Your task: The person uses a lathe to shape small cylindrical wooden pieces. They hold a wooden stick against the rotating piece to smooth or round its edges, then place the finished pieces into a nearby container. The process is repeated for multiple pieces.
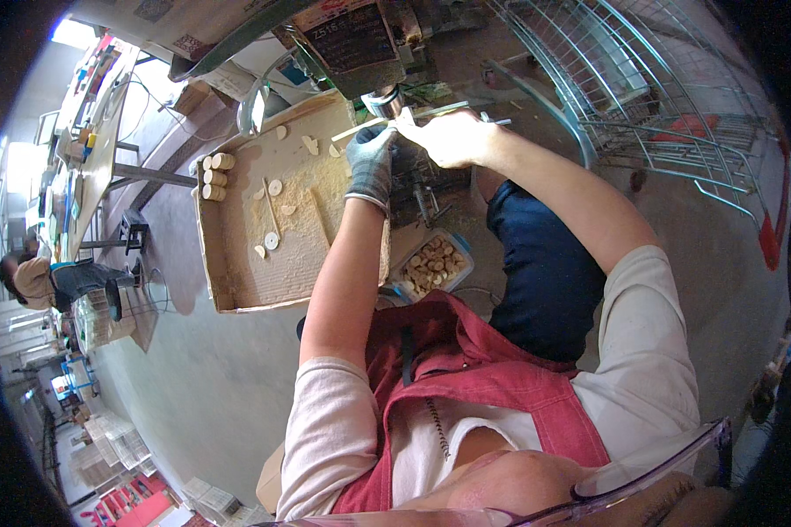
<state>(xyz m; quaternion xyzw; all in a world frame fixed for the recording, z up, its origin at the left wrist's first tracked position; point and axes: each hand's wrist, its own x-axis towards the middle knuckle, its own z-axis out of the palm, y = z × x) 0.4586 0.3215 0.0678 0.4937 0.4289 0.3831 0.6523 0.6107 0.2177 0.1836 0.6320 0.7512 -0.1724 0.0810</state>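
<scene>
My left hand [370, 161], in a grey knit glove, is beneath the chuck [385, 102] of a drill press [352, 43]. Its fingers curl beside a thin wooden strip [356, 130] that runs behind the glove. My bare right hand [451, 139] comes in from the other side, its fingertips meeting the left ones just under the chuck. Bright glare washes out this hand. Whatever lies between the fingertips is too small and overexposed to make out. Below the hands, a clear plastic tub [465, 245] holds many small round wooden pieces [435, 263].
At the left lies a shallow cardboard tray [250, 300] with sawdust, wooden discs [271, 241], offcuts and stacked wooden rounds [214, 178]. A wire cart [666, 125] stands at the right. A lamp [253, 109] is beside the drill. Farther left, a person [82, 283] is near a long table [102, 158].
</scene>
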